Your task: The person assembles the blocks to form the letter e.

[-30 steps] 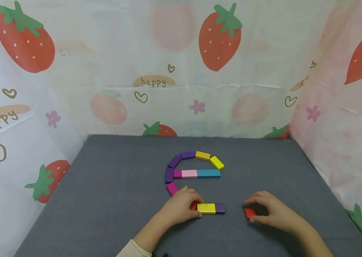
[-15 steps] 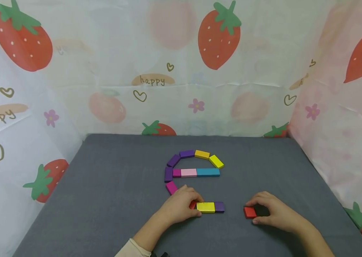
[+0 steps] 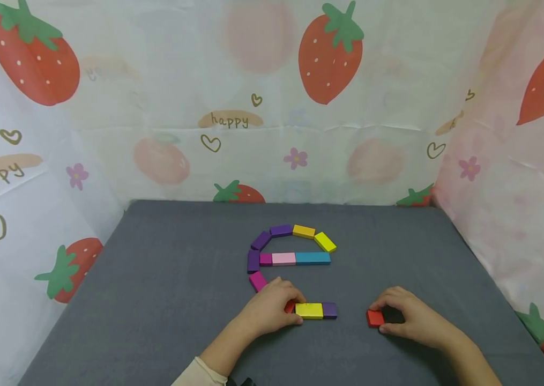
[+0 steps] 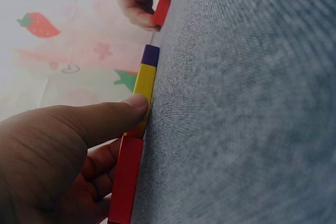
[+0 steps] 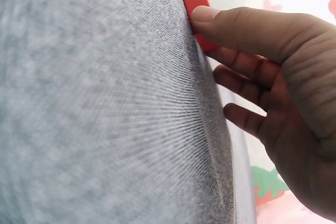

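Note:
My left hand (image 3: 274,305) pinches the left end of a yellow block (image 3: 309,311), thumb on the near side. A small purple block (image 3: 329,311) touches that block's right end. A longer red block (image 4: 126,179) adjoins the yellow one in the left wrist view; in the head view the hand mostly hides it. To the right, my right hand (image 3: 414,319) holds a small red block (image 3: 375,319) between thumb and fingers, apart from the row. The right wrist view shows the thumb lying across this red block (image 5: 199,19), with other fingers loosely bent below.
Beyond the left hand, purple blocks (image 3: 253,261), an orange block (image 3: 304,231), another yellow block (image 3: 325,242) and a magenta block (image 3: 258,281) form a curve. A magenta, pink and blue row (image 3: 312,259) crosses it. Grey cloth (image 3: 180,257) covers the table; strawberry-print curtains (image 3: 252,69) surround it.
The right hand's thumb and fingers have shifted slightly on the small red block, leaving more of its top showing. The left hand and the laid blocks look unchanged.

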Motion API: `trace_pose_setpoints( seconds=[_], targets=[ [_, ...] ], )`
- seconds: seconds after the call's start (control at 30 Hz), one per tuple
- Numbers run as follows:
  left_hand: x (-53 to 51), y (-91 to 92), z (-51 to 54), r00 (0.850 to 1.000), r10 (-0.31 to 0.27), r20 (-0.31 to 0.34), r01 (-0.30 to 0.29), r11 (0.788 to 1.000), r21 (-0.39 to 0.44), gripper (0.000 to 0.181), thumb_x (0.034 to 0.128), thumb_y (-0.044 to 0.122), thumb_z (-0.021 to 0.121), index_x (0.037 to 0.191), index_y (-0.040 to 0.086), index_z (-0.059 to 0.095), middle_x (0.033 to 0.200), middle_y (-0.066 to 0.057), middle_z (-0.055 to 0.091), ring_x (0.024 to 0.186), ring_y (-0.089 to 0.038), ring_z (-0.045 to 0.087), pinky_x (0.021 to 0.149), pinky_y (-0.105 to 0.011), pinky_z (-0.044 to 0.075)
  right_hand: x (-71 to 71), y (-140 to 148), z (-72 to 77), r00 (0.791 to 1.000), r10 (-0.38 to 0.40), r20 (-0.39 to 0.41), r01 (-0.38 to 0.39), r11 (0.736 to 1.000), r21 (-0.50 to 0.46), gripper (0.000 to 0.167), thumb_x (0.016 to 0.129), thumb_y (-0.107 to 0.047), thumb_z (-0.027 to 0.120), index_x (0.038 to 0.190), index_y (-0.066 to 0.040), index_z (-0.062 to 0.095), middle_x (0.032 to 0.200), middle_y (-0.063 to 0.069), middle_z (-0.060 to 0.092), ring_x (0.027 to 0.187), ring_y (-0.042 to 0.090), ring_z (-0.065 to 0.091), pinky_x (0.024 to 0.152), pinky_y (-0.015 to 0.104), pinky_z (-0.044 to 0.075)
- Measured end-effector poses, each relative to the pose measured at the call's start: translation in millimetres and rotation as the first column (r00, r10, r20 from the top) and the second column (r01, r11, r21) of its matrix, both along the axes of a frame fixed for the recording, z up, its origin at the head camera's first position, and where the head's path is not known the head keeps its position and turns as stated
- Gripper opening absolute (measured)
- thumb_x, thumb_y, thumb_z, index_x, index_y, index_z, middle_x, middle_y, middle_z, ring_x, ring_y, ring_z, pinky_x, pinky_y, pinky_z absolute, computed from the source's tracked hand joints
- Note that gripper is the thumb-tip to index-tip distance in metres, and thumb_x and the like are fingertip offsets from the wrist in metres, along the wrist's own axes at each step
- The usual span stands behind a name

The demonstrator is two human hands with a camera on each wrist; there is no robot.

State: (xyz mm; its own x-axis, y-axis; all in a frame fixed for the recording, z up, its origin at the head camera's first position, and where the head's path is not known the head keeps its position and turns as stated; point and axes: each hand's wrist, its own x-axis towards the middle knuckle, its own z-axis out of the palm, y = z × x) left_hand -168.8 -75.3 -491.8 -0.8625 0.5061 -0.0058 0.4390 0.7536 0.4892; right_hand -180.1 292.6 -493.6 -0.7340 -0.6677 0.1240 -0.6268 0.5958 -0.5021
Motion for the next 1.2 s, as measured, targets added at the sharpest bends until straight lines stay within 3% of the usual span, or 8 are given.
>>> trace_pose_setpoints(
  seconds=[0.5,0.83,1.2],
  targets=[
    [-1.1,0.8,-1.9,1.0,0.012,0.012,-0.012,1.0,-0.008,0.035,0.0862,0.038,0.083,0.117,0.025,0.076,0.111,0.01,0.068,0.117,-0.015,0.058,0.118,-0.045,0.037,-9.5,-6,3.6,1.0,-0.019,0.022,0.019,1.0,-0.006,0.03,0.088,-0.035,0.082,0.115,-0.034,0.07,0.111,-0.022,0.064,0.108,0.004,0.054,0.093,0.031,0.05],
    [-0.7,2.1,-0.7,1.0,0.013,0.013,-0.013,1.0,-0.006,0.035,0.0865,0.036,0.083,0.118,0.024,0.076,0.112,0.009,0.068,0.12,-0.015,0.059,0.122,-0.048,0.03,-19.5,-23,12.8,0.999,-0.021,0.044,0.02,1.0,0.014,0.033,0.087,-0.031,0.083,0.116,-0.035,0.069,0.113,-0.022,0.063,0.111,0.005,0.054,0.096,0.037,0.05],
    [-2.3,2.7,-1.8,1.0,0.01,0.015,-0.01,1.0,-0.015,0.036,0.0865,0.036,0.083,0.119,0.023,0.076,0.113,0.009,0.068,0.119,-0.015,0.059,0.122,-0.048,0.03,-29.4,-43,7.5,0.997,-0.008,0.079,0.006,1.0,0.024,0.032,0.088,-0.033,0.082,0.117,-0.036,0.069,0.115,-0.021,0.063,0.113,0.008,0.055,0.098,0.043,0.05]
  ],
)
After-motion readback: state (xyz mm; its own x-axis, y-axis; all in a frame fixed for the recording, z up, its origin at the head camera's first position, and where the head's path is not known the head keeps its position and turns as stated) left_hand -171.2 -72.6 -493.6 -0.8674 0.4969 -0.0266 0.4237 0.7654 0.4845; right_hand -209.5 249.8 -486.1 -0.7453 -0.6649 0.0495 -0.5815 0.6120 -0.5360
